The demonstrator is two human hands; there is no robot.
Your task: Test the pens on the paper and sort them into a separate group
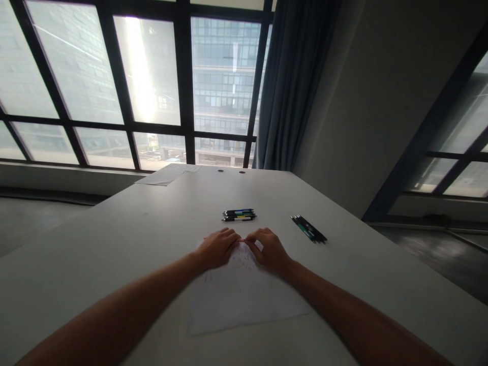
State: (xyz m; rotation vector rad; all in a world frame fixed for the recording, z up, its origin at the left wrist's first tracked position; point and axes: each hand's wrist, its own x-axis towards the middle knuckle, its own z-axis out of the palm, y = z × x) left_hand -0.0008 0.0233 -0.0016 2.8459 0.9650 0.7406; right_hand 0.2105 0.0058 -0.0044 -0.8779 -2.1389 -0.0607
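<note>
Both my hands rest on the far end of a white sheet of paper [244,297] that lies on the white table [114,244]. My left hand [218,247] and my right hand [269,249] meet fingertip to fingertip, pinching a thin pink object [243,239] between them. The object is small and mostly hidden by the fingers. Just beyond the hands lies a group of several pens [239,215] with blue, yellow and white barrels. Faint marks show on the paper near my hands.
A second bunch of dark pens [308,229] lies to the right. Loose papers [168,174] sit at the table's far left edge by the window. Two round cable holes [231,171] mark the far edge. A blue curtain [293,86] hangs behind.
</note>
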